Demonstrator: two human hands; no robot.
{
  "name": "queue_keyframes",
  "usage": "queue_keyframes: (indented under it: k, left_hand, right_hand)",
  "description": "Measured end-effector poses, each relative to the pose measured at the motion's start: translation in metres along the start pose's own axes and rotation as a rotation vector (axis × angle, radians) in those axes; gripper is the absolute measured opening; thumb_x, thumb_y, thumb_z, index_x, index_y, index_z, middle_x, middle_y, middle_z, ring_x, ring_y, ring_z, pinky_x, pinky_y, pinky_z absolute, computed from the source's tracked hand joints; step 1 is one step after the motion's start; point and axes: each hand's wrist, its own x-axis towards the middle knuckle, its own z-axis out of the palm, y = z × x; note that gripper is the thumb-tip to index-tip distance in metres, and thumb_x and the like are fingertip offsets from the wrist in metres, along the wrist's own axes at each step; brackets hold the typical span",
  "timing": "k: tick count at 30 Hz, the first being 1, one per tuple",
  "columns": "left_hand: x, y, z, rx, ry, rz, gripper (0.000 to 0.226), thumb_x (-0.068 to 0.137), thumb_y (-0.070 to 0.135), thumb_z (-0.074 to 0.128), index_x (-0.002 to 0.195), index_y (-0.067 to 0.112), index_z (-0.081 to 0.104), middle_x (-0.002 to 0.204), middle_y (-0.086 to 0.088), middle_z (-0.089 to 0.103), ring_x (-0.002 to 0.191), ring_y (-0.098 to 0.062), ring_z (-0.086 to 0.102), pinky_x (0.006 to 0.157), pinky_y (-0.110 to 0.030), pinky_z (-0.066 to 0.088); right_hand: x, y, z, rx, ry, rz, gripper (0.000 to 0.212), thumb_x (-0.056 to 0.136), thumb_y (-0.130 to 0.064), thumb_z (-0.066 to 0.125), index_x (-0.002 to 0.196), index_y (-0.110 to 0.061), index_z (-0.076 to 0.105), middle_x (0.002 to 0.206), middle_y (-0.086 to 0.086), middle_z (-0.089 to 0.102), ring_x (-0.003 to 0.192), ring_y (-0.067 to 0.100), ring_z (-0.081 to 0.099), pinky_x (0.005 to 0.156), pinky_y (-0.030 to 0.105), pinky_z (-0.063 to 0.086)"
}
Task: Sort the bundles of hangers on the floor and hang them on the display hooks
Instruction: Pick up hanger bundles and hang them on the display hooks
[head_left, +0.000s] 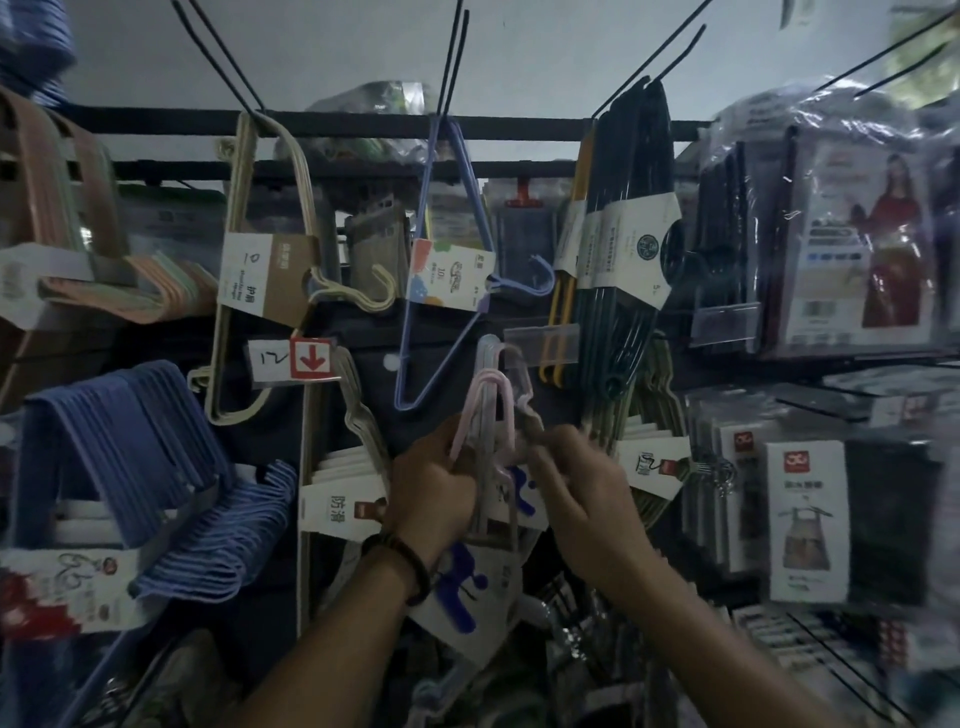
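A person's left hand (434, 491), a dark beaded bracelet (402, 558) at the wrist, grips a bundle of pink hangers (485, 415) with fingers curled around its lower part, holding it upright at a crowded shop display. The bundle's curved top sits just below a clear plastic label holder (540, 338) at the tip of a display hook. The bundle's white paper sleeve (467, 587), printed in blue, hangs below the wrist. The right hand (584, 493) reaches in from the other side, its bent fingertips at the bundle's right edge; motion blur hides whether they pinch it. Above, a lilac hanger bundle (447, 270), a cream bundle (249, 270) and black hangers (628, 260) hang from hooks, with stacked blue hangers (130, 441) at left.
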Motion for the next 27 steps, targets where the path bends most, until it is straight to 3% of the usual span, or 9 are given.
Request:
queue_keyframes:
  k: [4, 6, 9, 12, 15, 17, 20, 24, 27]
  left_hand:
    - [0.004, 0.008, 0.018, -0.014, 0.025, -0.085, 0.025, 0.106, 0.027, 0.053, 0.124, 0.034, 0.069, 0.103, 0.018, 0.066, 0.092, -0.006, 0.060, 0.077, -0.015, 0.045]
    - [0.005, 0.006, 0.027, 0.030, -0.013, -0.124, 0.023, 0.106, 0.030, 0.052, 0.120, 0.028, 0.070, 0.105, 0.009, 0.072, 0.094, -0.015, 0.066, 0.079, -0.025, 0.048]
    - [0.001, 0.005, 0.035, 0.058, -0.068, -0.174, 0.023, 0.106, 0.036, 0.052, 0.116, 0.020, 0.065, 0.103, 0.000, 0.072, 0.096, -0.019, 0.069, 0.080, -0.029, 0.054]
    - [-0.010, -0.004, 0.033, 0.014, -0.133, -0.026, 0.057, 0.108, 0.034, 0.047, 0.162, 0.027, 0.028, 0.150, 0.003, 0.054, 0.131, -0.016, 0.057, 0.107, -0.034, 0.049]
    - [-0.024, -0.010, 0.027, -0.037, -0.191, 0.109, 0.068, 0.109, 0.034, 0.044, 0.164, 0.038, 0.005, 0.165, 0.011, 0.034, 0.145, -0.007, 0.043, 0.114, -0.029, 0.043]
    - [-0.028, -0.007, 0.024, -0.063, -0.202, 0.158, 0.070, 0.110, 0.031, 0.044, 0.162, 0.046, 0.000, 0.162, 0.014, 0.039, 0.139, -0.002, 0.047, 0.111, -0.027, 0.047]
    - [-0.019, 0.000, 0.025, -0.043, -0.196, 0.159, 0.072, 0.109, 0.019, 0.046, 0.161, 0.049, 0.007, 0.137, 0.013, 0.063, 0.116, -0.001, 0.064, 0.095, -0.022, 0.056]
    - [-0.007, 0.001, 0.030, -0.017, -0.212, 0.113, 0.058, 0.107, 0.019, 0.046, 0.156, 0.044, 0.029, 0.115, 0.003, 0.073, 0.092, -0.009, 0.073, 0.085, -0.036, 0.062]
    - [-0.012, 0.004, 0.030, -0.014, -0.194, 0.193, 0.069, 0.107, 0.017, 0.047, 0.161, 0.046, 0.016, 0.126, 0.005, 0.069, 0.103, -0.009, 0.071, 0.089, -0.038, 0.062]
  right_hand:
    - [-0.016, -0.010, 0.001, -0.287, -0.249, 0.047, 0.043, 0.099, -0.060, 0.044, 0.135, -0.036, 0.043, 0.094, -0.008, 0.067, 0.077, 0.016, 0.066, 0.063, 0.039, 0.057]
    - [-0.010, -0.009, 0.002, -0.455, -0.238, 0.092, 0.031, 0.105, -0.047, 0.042, 0.127, -0.026, 0.047, 0.079, -0.004, 0.058, 0.065, 0.021, 0.057, 0.056, 0.036, 0.050]
    - [0.001, -0.009, -0.001, -0.556, -0.292, 0.192, 0.014, 0.103, -0.026, 0.049, 0.114, -0.018, 0.048, 0.089, 0.005, 0.063, 0.078, 0.031, 0.066, 0.060, 0.037, 0.047]
    - [0.004, -0.007, -0.006, -0.658, -0.297, 0.168, 0.016, 0.103, -0.028, 0.051, 0.116, -0.019, 0.048, 0.088, 0.005, 0.067, 0.077, 0.030, 0.069, 0.058, 0.036, 0.047]
    - [0.003, -0.002, -0.010, -0.692, -0.236, 0.099, 0.019, 0.108, -0.036, 0.038, 0.116, -0.021, 0.046, 0.070, -0.004, 0.053, 0.063, 0.027, 0.062, 0.055, 0.036, 0.049]
    - [0.004, -0.004, -0.014, -0.721, -0.207, 0.054, 0.020, 0.109, -0.038, 0.035, 0.120, -0.022, 0.042, 0.067, -0.008, 0.045, 0.057, 0.023, 0.053, 0.053, 0.034, 0.043]
    - [0.010, -0.005, -0.020, -0.773, -0.176, 0.033, 0.022, 0.109, -0.036, 0.037, 0.126, -0.022, 0.037, 0.076, -0.003, 0.061, 0.060, 0.025, 0.059, 0.054, 0.032, 0.044]
    - [0.012, -0.001, -0.023, -0.763, -0.184, 0.058, 0.023, 0.108, -0.033, 0.042, 0.127, -0.024, 0.034, 0.078, 0.001, 0.067, 0.061, 0.025, 0.065, 0.058, 0.039, 0.058]
    - [0.009, 0.003, -0.022, -0.774, -0.150, 0.052, 0.020, 0.107, -0.034, 0.045, 0.122, -0.023, 0.036, 0.075, -0.001, 0.064, 0.058, 0.023, 0.062, 0.056, 0.037, 0.056]
